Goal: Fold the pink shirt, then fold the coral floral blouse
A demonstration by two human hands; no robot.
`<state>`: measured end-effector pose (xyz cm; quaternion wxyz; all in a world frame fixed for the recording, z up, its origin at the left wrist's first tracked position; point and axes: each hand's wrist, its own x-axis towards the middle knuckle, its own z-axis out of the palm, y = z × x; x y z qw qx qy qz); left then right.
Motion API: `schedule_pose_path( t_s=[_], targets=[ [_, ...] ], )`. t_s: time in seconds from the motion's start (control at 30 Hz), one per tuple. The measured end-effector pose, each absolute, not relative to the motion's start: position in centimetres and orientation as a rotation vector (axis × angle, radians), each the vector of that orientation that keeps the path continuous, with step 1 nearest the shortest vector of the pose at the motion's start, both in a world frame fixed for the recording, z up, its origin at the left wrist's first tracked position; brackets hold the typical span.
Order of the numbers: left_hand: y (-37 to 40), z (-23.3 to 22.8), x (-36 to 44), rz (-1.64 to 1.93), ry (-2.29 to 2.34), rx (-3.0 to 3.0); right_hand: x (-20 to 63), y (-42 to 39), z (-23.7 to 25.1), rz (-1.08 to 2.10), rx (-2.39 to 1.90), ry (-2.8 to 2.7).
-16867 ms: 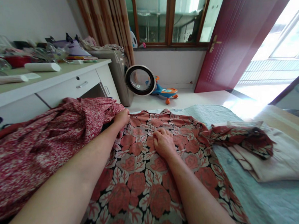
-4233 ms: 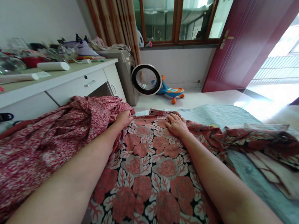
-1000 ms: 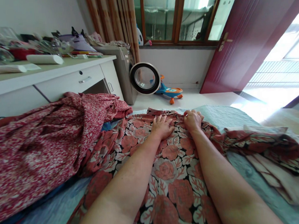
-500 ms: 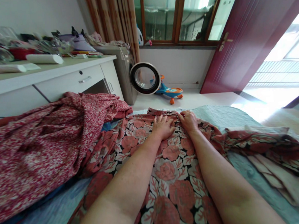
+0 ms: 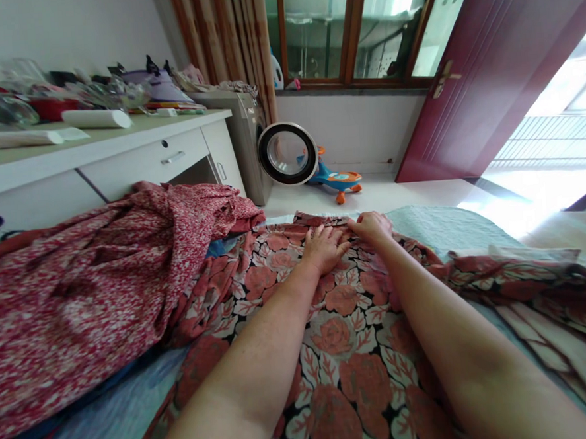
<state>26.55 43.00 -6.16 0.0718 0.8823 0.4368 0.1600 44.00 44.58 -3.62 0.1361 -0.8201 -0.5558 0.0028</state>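
Observation:
A floral shirt in rust, grey and black lies spread in front of me, its collar at the far end and its sleeves out to both sides. My left hand rests flat on the cloth just below the collar, fingers apart. Beside it, my right hand has its fingers bent and closed on the fabric at the collar's right part. The fingertips of that hand press into a fold and are partly hidden.
Left of the shirt lies a heaped red-and-white patterned garment. A pale folded cloth is under the right sleeve. Beyond stand a cluttered white cabinet, a washing machine with its round door swung out, and a blue ride-on toy.
My right hand has shifted slightly, its wrist rising and its fingers curling more at the collar. My left hand stays flat in nearly the same place on the shirt. The view has swung slightly left.

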Motion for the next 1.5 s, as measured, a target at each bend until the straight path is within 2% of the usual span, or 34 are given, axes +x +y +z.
schedule_pose_path(
  t_s=[0.23, 0.37, 0.53, 0.7, 0.9, 1.23, 1.37, 1.5],
  targets=[
    [43.2, -5.6, 26.3, 0.595, 1.334, 2.654, 42.8, 44.9, -4.3, 0.024, -2.335, -1.488],
    [44.4, -5.1, 24.9, 0.874, 1.717, 2.473, 42.9, 45.2, -5.0, 0.081, -2.179, -1.413],
    [46.6, -5.4, 23.3, 0.904, 1.998, 2.190, 43.5, 45.6, -5.8, 0.116, -2.073, -1.448],
    [47.5, -5.9, 23.0, 0.716, 1.996, 2.120, 43.7, 45.5, -6.3, 0.012, -2.273, -1.429],
    [48.4, -6.1, 22.8, 0.847, 1.996, 1.878, 43.8, 44.9, -5.9, 0.018, -2.260, -1.471],
    [50.3, -5.9, 22.8, 0.803, 2.066, 1.787, 43.3, 45.1, -5.6, 0.035, -2.286, -1.585],
    [49.1, -6.1, 23.3, 0.961, 2.104, 1.889, 43.5, 45.0, -5.8, 0.069, -2.230, -1.555],
    [48.6, -5.8, 23.0, 1.158, 1.943, 2.054, 43.7, 45.0, -6.0, 0.108, -2.074, -1.439]
  ],
)
